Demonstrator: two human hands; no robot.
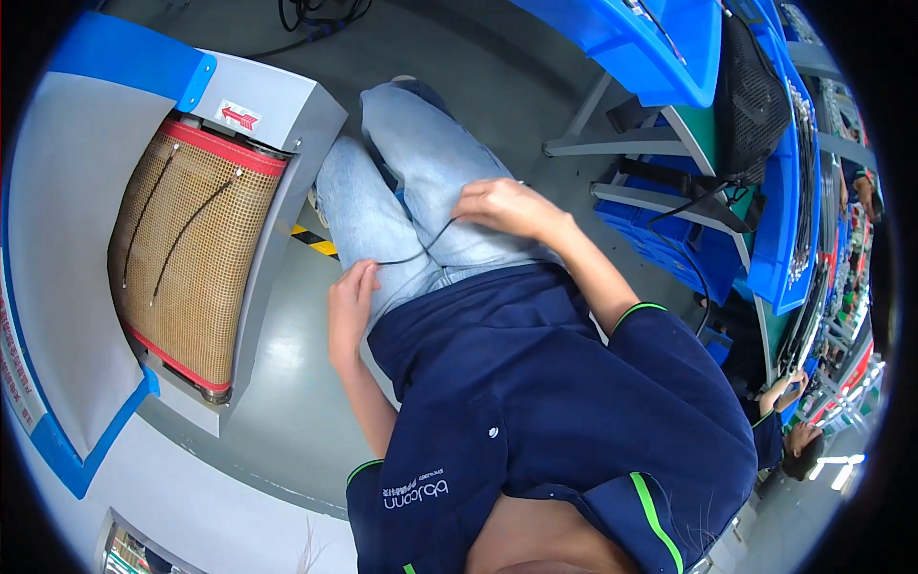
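Observation:
A thin black cable (pixel 406 258) runs across my lap, sagging slightly between my two hands. Its one end is pinched in the closed fingers of my left hand (pixel 352 297), above my left thigh. My right hand (pixel 507 208) rests over the right thigh, fingers curled round the cable's other part; the palm hides what lies under it. On the left, two thin dark cables (pixel 196 234) with small light tips lie apart on a tan mesh conveyor belt (pixel 215 277) with red edges.
The belt sits in a grey-and-blue machine housing (pixel 306 124) close on my left. To the right, a workbench carries blue bins (pixel 650 48), bundled cables (pixel 801 191) and a black mesh-backed item (pixel 755 105). Another person (pixel 798 445) is at the far right. Loose black cords (pixel 311 19) lie at the top.

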